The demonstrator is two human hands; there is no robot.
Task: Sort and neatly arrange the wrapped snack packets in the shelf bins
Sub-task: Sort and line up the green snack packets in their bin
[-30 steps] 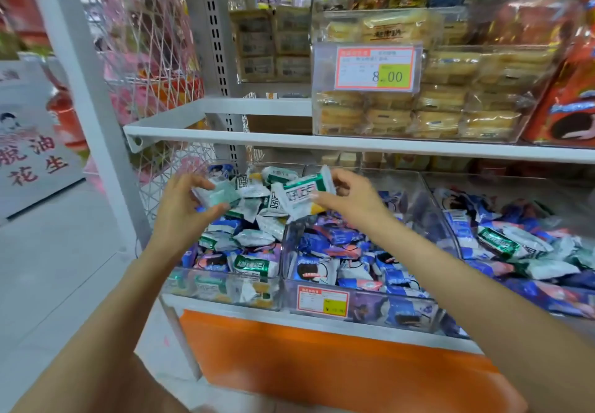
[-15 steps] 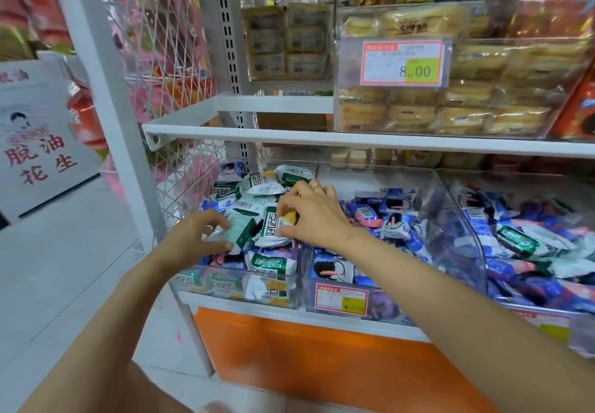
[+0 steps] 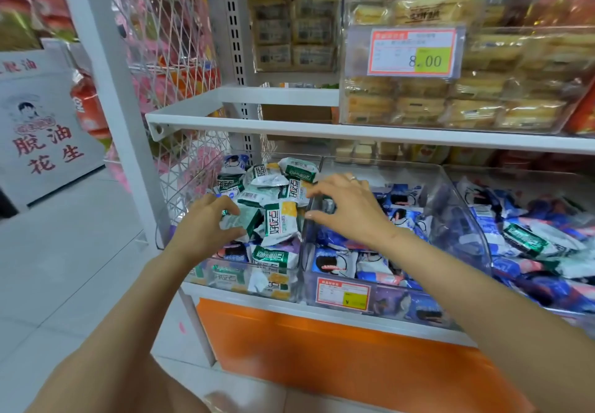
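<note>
Green-and-white packets heaped high in the left bin, many tilted on edge, the top of the pile above the bin's rim. One pale green packet at the near side of the heap, pinched by the left hand, fingers curled over its top edge and thumb underneath, as far as can be judged. A few blue-wrapped strays low at the front of the same bin, half buried.

Right hand spread and holding nothing, hovering over the clear divider between the left and middle bins, fingertips just beside the heap. Hands apart, one on each side of the pile.

Blue packets lying lower and looser in the middle bin, a price label on its front. Further right, the right bin, mixed: mostly blue, with a green packet among them. So sorting only partly done, by the look of it.

Risks from here:
- Overfull heap. Any press or added packet likely to send top pieces sliding over the divider into the blue, or over the front wall to the floor.
- Slick wrappers, a light pinch; easy to drop the held one on the wrong side.
- Digging for the buried blue strays likely to topple the pile above them.
- Hard squeezing apt to crush soft contents.
</note>
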